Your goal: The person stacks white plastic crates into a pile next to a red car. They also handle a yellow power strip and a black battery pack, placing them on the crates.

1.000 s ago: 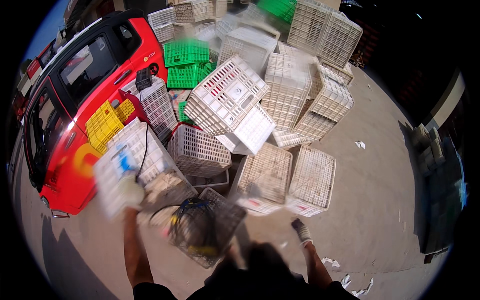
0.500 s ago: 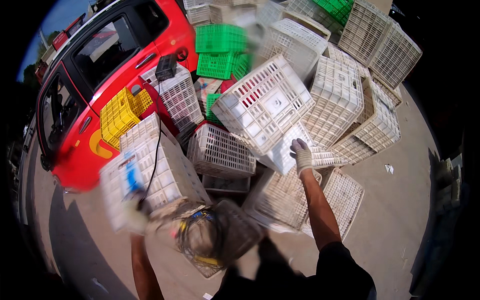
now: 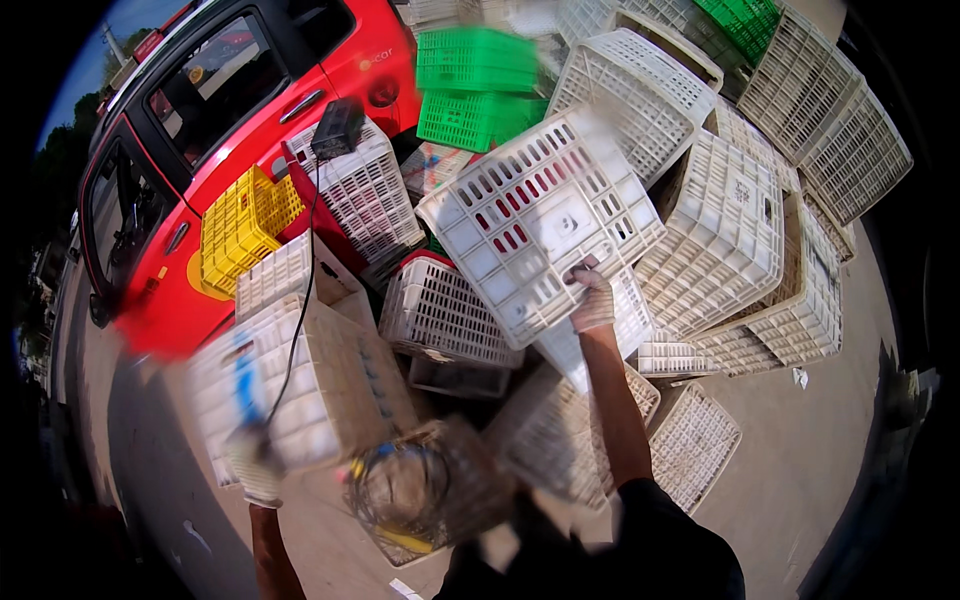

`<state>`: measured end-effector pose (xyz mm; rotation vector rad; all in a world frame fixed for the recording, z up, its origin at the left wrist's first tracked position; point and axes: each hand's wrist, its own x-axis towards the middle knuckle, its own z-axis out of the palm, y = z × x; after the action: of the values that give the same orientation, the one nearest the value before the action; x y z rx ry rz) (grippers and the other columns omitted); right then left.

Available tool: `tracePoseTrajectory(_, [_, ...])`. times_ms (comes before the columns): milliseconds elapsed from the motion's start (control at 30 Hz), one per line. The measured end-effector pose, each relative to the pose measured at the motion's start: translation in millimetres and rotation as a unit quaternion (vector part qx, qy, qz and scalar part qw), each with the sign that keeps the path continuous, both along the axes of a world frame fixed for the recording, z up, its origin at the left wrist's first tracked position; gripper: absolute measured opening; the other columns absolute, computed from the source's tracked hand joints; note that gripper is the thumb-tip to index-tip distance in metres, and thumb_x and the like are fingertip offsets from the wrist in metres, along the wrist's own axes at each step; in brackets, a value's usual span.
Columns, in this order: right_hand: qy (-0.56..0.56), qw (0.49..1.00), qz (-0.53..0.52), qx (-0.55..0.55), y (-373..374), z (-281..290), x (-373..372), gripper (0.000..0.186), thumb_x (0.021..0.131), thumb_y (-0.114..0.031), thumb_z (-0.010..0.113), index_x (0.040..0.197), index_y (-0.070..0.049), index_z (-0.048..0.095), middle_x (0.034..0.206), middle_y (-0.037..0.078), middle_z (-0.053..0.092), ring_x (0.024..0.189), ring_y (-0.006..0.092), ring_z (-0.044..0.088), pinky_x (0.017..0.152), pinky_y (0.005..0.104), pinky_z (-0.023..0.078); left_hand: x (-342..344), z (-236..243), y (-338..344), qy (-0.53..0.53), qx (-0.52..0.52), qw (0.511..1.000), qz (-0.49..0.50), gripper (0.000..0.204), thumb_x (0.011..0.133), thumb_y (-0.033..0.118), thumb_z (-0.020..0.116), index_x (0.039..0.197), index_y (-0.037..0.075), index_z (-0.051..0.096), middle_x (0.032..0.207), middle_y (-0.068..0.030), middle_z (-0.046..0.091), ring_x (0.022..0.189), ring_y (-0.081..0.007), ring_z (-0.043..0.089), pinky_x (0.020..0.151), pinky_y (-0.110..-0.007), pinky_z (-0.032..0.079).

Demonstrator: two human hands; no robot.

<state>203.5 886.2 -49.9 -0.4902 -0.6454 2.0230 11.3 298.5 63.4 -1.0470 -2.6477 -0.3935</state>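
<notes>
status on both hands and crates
Left hand blurred, at lower end of black cable. Right hand at edge of tilted white crate. Cable across blue-marked white crate.

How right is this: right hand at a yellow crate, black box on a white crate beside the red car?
Wrong colour: the head view shows the right hand at a tilted white crate. The black box does sit on another white crate beside the red car.

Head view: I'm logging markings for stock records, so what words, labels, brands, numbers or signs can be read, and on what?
Red car: small pale lettering on its rear side; I don't copy out wording.
White crate at the right hand: dark mark, too small to read.
Lower stacked green crate: small mark, too blurred to read.
</notes>
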Motion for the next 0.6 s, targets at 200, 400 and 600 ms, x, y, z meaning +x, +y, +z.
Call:
tracePoseTrajectory(200, [-0.014,0.999,-0.035,-0.029,-17.0,57.6,-43.4,0.031,0.061,0.009,0.061,0.091,0.003,0.063,0.077,0.009,0.058,0.07,0.0251,0.059,0.068,0.0355,0.052,-0.2,8.3,7.1,0.001,0.006,1.0,-0.004,0.024,0.072,-0.001,0.051,0.092,0.004,0.064,0.091,-0.0162,0.061,0.085,-0.0341,0.056,0.077,-0.042,0.045])
tracePoseTrajectory(400, [0.027,0.999,-0.001,-0.047,-68.5,67.2,-26.5,0.04,0.063,0.009,0.058,0.103,0.005,0.059,0.089,0.012,0.058,0.078,0.0259,0.06,0.071,0.039,0.055,9.5,10.9,20.1,-0.03,-0.053,0.998,0.022,0.021,0.074,-0.002,0.052,0.092,0.003,0.063,0.091,-0.0156,0.06,0.083,-0.0333,0.053,0.079,-0.043,0.043])
tracePoseTrajectory(600, [0.03,0.993,0.04,-0.105,-115.0,86.2,-14.9,0.041,0.065,0.007,0.062,0.105,0.0,0.059,0.089,0.012,0.062,0.077,0.0238,0.063,0.074,0.0382,0.056,-2.6,1.0,15.3,-0.023,-0.058,0.997,0.04,0.03,0.074,-0.001,0.047,0.099,0.001,0.063,0.094,-0.0167,0.058,0.086,-0.0309,0.054,0.078,-0.039,0.043])
